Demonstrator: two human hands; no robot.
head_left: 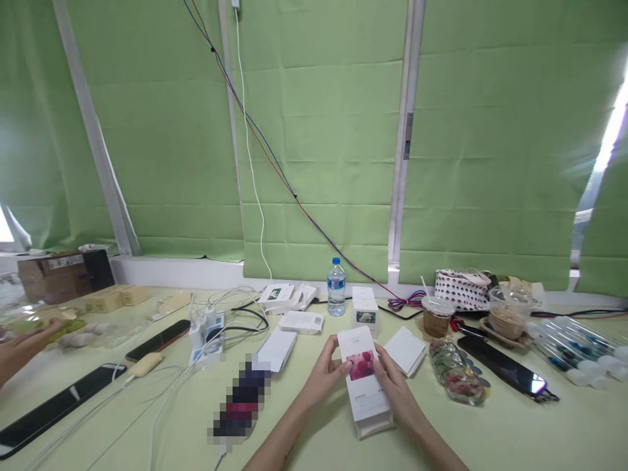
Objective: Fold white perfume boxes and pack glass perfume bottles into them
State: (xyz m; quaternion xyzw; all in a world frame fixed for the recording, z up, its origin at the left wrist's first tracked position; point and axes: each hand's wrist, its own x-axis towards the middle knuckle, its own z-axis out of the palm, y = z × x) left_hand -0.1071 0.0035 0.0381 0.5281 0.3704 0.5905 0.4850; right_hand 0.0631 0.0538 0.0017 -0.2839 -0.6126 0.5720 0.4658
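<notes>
A tall white box (370, 396) with a pink rose picture on its front is held between both my hands, tilted above the table. My left hand (326, 367) grips its left side, thumb on the front face. My right hand (392, 383) holds the right side, with fingers against the picture's edge. The lower end of the box points toward me. Just beyond it stands another white box (364, 307) with a white flower picture. Flat white cartons (405, 350) lie right of my right hand, and one more white carton (275, 348) lies to the left.
A water bottle (336, 288) stands at the back. Phones, cables and a power strip (209, 337) spread over the left. Rightward are an iced drink cup (436, 317), bagged dried flowers (457, 373), a black phone (503, 366) and clear tubes (574, 350). Another person's hand (42, 333) is far left.
</notes>
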